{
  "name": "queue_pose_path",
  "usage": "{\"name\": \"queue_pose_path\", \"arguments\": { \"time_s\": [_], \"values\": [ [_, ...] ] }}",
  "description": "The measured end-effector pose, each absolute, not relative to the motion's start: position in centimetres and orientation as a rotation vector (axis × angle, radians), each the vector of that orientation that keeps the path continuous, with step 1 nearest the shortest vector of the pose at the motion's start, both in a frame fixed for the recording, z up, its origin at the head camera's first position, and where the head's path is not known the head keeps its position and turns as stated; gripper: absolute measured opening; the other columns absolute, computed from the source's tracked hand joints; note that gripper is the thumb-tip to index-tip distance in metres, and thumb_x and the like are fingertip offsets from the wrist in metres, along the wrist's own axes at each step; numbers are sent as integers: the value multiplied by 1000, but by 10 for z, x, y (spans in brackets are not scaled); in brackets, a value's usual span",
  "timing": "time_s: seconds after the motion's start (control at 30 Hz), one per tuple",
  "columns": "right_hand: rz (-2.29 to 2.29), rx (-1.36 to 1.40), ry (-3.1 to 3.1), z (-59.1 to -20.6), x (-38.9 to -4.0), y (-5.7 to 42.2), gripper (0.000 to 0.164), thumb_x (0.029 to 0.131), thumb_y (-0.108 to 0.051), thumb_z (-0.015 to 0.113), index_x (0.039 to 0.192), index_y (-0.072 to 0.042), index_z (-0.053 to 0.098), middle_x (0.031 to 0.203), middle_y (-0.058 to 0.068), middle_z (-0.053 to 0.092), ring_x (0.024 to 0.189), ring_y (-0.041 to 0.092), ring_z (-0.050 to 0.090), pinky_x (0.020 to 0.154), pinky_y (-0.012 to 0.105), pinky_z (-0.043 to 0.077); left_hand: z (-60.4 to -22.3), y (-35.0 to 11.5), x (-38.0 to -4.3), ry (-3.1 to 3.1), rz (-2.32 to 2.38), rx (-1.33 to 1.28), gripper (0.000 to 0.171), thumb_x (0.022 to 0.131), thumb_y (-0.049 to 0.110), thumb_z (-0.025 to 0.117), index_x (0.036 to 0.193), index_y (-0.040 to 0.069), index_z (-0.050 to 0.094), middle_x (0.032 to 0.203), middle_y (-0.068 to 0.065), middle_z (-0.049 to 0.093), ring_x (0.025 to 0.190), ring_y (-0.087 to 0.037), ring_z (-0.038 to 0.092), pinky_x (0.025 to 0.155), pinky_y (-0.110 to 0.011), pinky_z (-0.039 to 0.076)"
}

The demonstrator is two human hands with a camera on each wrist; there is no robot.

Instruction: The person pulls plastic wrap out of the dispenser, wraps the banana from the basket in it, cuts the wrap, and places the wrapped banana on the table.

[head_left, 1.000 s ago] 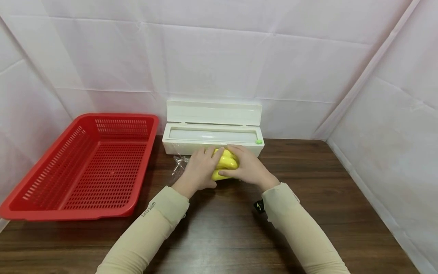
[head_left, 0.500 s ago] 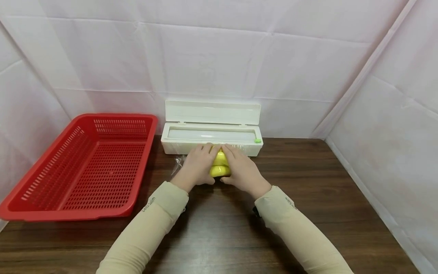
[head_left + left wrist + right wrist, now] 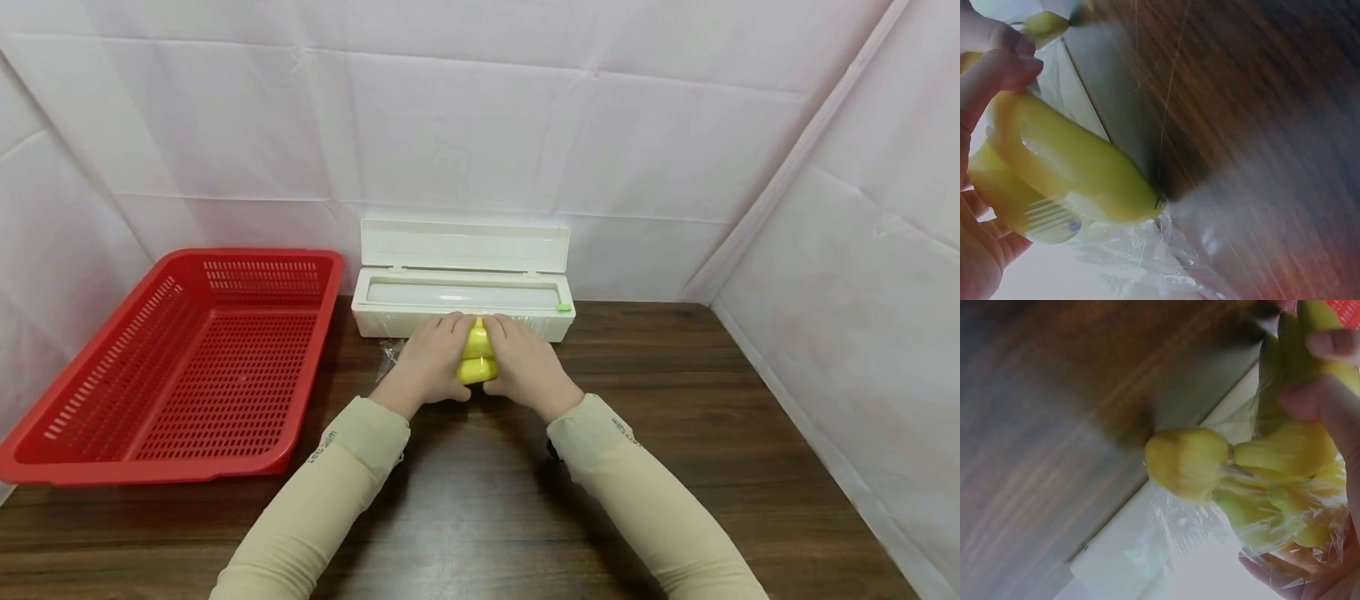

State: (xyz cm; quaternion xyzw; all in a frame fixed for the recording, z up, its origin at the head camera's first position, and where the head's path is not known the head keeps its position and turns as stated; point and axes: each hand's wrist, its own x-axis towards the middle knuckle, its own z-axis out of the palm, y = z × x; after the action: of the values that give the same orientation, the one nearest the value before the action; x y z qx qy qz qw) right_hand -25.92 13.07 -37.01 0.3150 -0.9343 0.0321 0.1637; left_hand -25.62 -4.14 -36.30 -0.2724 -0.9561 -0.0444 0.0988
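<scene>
A bunch of yellow bananas is held between my two hands, just in front of the white cling film dispenser. My left hand grips the bunch from the left, its thumb low toward me. On the opposite side my right hand holds it, with fingertips over the top. Clear cling film clings round the bananas in the right wrist view. Loose, crinkled film trails at the banana tips in the left wrist view. The far side of the bunch is hidden in the head view.
The dispenser's lid stands raised at the back, with a white roll inside and a green slider at its right end. A red plastic basket sits on the left of the brown wooden table. White cloth walls surround it.
My right hand has shifted left and come round the side of the bananas. The bunch has turned between my hands and moved slightly left. My left hand has stayed nearly in place.
</scene>
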Motion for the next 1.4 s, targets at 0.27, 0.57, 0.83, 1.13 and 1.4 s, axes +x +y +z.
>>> {"name": "queue_pose_path", "arguments": {
  "time_s": [0.27,0.57,0.83,1.13,1.4],
  "values": [
    [104,964,-2706,-362,-270,134,82,61,-31,82,125,3,45,109,13,59,93,27,58,84,39,49,-368,-37,-259,-2835,-97,-748,100,62,36,83,141,2,32,130,-13,49,114,-27,49,100,-36,40],
    [236,899,-2858,-357,-277,138,77,62,-33,76,126,-2,48,101,6,59,85,20,54,76,33,47,-361,-36,-262,-2938,-213,-730,103,70,39,75,150,6,20,134,-11,51,114,-27,50,101,-39,40],
    [257,913,-2855,-359,-280,138,67,60,-35,74,117,-7,53,86,-1,56,73,16,51,66,30,44,-360,-39,-262,-2920,-266,-765,93,71,37,73,147,5,30,130,-10,57,113,-25,54,101,-40,40],
    [311,964,-2814,-358,-279,139,41,59,-31,74,91,-14,55,74,-4,54,65,14,50,61,28,43,-360,-43,-262,-2840,-381,-811,71,66,32,74,130,10,51,108,-3,63,98,-21,57,93,-37,44],
    [387,991,-2819,-356,-279,140,34,59,-30,74,85,-17,56,72,-6,55,64,12,51,60,26,43,-362,-43,-262,-2834,-489,-812,64,64,28,74,123,16,55,96,2,63,88,-19,54,79,-35,46]
  ]
}}
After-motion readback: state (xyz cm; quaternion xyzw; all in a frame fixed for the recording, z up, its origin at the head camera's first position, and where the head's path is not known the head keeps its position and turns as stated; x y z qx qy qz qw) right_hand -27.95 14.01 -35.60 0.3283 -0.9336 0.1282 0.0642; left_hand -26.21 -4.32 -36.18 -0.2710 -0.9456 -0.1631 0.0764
